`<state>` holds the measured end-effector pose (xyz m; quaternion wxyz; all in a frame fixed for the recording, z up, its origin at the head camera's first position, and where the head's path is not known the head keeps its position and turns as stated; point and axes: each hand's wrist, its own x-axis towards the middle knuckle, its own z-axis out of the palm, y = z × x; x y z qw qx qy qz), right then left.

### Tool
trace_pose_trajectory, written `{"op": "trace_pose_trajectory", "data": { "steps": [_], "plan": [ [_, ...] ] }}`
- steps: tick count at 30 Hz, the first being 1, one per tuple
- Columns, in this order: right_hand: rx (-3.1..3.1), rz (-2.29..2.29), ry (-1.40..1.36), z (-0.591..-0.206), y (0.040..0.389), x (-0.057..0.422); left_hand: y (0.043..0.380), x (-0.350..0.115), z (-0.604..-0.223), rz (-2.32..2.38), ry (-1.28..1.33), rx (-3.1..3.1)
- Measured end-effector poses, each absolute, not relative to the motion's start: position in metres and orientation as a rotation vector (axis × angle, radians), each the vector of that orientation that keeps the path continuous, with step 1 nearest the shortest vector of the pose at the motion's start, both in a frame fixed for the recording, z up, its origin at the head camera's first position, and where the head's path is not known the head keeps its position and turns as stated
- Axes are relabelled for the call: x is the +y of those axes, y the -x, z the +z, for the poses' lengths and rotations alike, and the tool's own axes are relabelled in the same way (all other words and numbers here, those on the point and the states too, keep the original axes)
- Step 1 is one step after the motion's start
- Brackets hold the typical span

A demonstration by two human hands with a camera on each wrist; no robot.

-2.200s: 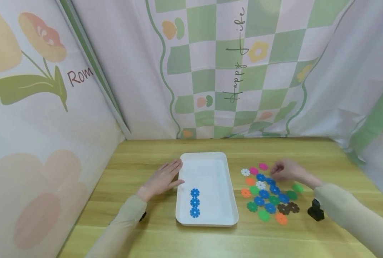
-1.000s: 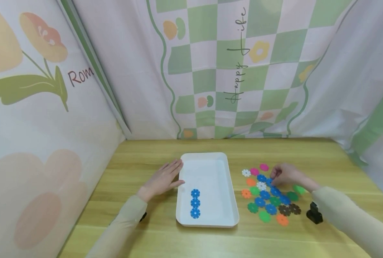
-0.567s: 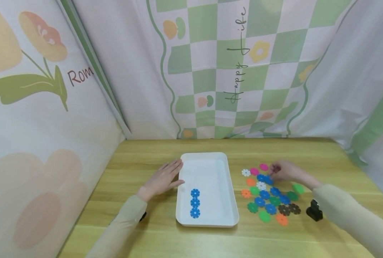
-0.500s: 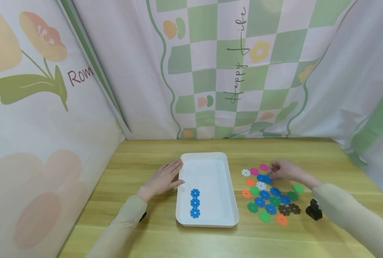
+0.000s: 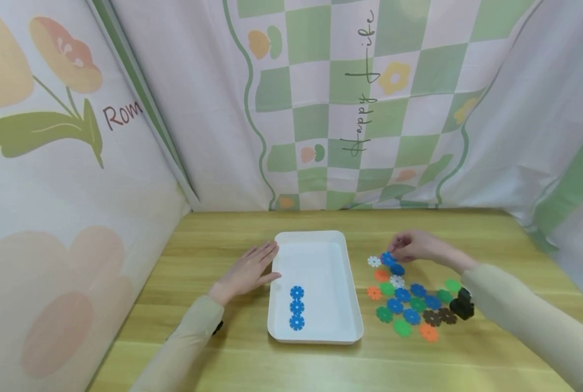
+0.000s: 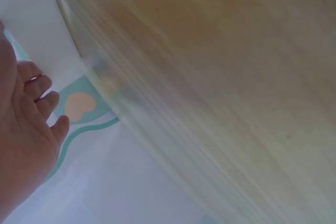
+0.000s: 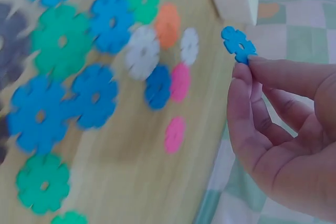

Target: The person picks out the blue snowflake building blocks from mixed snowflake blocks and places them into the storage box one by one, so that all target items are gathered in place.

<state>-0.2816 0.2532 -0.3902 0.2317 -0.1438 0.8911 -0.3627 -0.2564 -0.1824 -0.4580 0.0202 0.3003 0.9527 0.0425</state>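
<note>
Transfer step, I'd say: right hand (image 5: 419, 246) pinches blue disc (image 5: 388, 258) right of centre, left hand (image 5: 246, 272) straight-fingered by tray (image 5: 318, 261), contact unclear; next probably calls for leftward carry to blue row (image 5: 297, 307), lower centre.

Behind the wood-grain table (image 5: 321, 367) hang pale curtains (image 5: 188, 109) — green checks (image 5: 308, 35), flowers (image 5: 394, 78), cursive lettering (image 5: 368, 76).

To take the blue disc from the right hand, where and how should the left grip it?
Probably a pinch across the flat faces at the free rim, from the person's left: the right hand covers only the opposite rim of the thin blue disc.
</note>
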Motion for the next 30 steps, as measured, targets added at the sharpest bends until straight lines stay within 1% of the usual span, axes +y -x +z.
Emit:
{"op": "trace_pose_trajectory", "data": {
  "steps": [8,13,18,22,30],
  "plan": [
    [2.422,-1.011,0.456,-0.383,0.291,0.209,0.256,-0.184,-0.459,0.133,-0.943,2.958],
    [2.351,-1.092,0.456,-0.388,0.300,0.180,0.257,-0.183,-0.459,0.127,-0.936,2.966],
    [2.359,-1.065,0.433,-0.395,0.308,0.153,0.258,-0.183,-0.460,0.099,-0.929,2.962],
    [2.381,-1.015,0.402,-0.401,0.310,0.131,0.257,-0.184,-0.461,0.102,-0.932,2.966],
    [2.390,-0.957,0.440,-0.405,0.305,0.095,0.258,-0.183,-0.460,0.115,-0.932,2.967]
  ]
}}
